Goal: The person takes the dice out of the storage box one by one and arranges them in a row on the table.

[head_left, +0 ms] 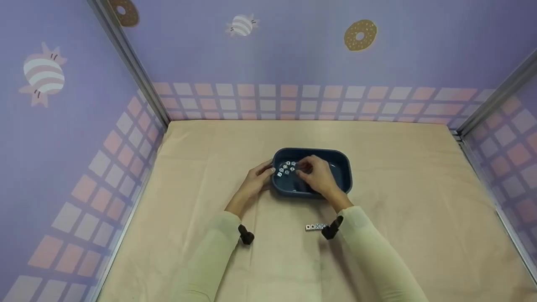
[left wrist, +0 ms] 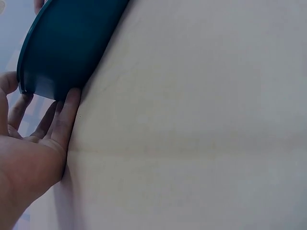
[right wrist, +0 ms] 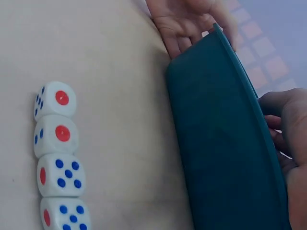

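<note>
A dark blue-green rectangular tub [head_left: 312, 195] stands on the cloth-covered table. My left hand [head_left: 256, 178] grips its left end, thumb at the rim and fingers against the outer wall, as the left wrist view also shows. Inside, toward the left end, lie several small white dice [head_left: 285, 166]. My right hand [head_left: 317, 173] reaches over the near rim into the tub, thumb and bent forefinger right beside the dice. Whether a die is between those fingertips I cannot tell. In the right wrist view the tub wall partly hides the right fingers.
Nearer to me, a straight row of touching dice [right wrist: 60, 179] lies on the cloth [head_left: 201, 188], its right end hidden by the right wrist camera [head_left: 332, 228] in the head view. Purple printed walls [head_left: 293, 54] stand behind and at both sides.
</note>
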Motion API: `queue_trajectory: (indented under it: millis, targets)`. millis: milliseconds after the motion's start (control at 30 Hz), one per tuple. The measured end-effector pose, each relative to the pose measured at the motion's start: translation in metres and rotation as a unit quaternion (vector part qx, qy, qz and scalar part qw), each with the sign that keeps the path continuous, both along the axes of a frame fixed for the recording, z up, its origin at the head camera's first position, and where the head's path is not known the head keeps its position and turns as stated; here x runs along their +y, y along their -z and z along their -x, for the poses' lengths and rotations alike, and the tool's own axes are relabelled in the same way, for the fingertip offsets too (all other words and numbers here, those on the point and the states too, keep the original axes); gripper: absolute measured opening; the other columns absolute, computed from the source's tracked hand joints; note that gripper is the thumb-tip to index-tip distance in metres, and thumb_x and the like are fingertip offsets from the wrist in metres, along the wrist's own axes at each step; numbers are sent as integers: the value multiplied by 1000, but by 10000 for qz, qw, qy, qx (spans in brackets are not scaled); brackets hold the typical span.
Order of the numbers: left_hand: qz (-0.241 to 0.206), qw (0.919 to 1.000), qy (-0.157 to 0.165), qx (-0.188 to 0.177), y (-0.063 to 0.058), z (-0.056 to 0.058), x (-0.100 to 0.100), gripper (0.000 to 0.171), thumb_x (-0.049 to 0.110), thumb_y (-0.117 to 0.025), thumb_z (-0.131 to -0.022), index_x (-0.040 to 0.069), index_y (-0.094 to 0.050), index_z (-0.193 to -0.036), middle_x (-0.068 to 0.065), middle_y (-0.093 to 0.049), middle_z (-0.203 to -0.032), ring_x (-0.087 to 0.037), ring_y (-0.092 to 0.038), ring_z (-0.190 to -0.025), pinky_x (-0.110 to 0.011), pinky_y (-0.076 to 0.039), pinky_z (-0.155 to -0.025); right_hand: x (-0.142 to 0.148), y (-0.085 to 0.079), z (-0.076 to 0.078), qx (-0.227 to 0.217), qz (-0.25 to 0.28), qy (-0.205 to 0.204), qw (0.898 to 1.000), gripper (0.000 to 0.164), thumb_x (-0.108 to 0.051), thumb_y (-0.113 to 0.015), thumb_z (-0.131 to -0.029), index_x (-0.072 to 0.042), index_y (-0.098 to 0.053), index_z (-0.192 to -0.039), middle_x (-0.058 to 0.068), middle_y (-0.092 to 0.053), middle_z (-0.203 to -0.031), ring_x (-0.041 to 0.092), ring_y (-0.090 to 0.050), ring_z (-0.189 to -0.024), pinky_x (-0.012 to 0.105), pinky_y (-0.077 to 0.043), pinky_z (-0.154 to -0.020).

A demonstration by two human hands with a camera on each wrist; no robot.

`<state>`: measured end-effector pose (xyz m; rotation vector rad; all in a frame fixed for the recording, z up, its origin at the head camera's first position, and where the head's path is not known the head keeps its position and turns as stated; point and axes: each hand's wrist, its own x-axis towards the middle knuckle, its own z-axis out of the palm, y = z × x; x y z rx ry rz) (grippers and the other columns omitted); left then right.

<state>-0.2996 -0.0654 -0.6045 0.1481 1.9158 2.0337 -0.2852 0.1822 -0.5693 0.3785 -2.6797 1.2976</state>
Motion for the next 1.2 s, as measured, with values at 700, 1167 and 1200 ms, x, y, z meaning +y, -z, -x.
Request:
queue_trajectory:
  millis: [700, 1167, 1200]
  targets:
    - [264, 9995, -155, 18, 4, -6, 4, 52, 32, -61, -108, 20, -52, -158, -8, -53, -158, -26, -59, -135, -40, -60, -98, -2, 6, -7, 291, -409, 43, 9987, 22, -7, -82, -92, 2, -75, -110, 10, -69, -104, 23, -69, -93, 39, -61, -85]
    - [489, 9985, -142, 192, 1, 4, 4, 52, 32, -61, -109, 20, -53, -158, -9, -51, -160, -25, -63, -131, -36, -59, -98, -5, 3, -4, 673, -901, -21, 9937, 22, -8, -83, -90, 3, -75, -107, 11, -68, -102, 26, -70, -94, 41, -61, -84]
    - [489, 9985, -151, 187, 1, 4, 4, 52, 33, -62, -108, 20, -53, -158, -9, -52, -159, -25, -63, -131, -37, -60, -98, -6, 3, -4, 669, -998, -37, 9927, 22, -8, -83, -91, 3, -74, -107, 11, -68, -102, 26, -69, -94, 41, -61, -85]
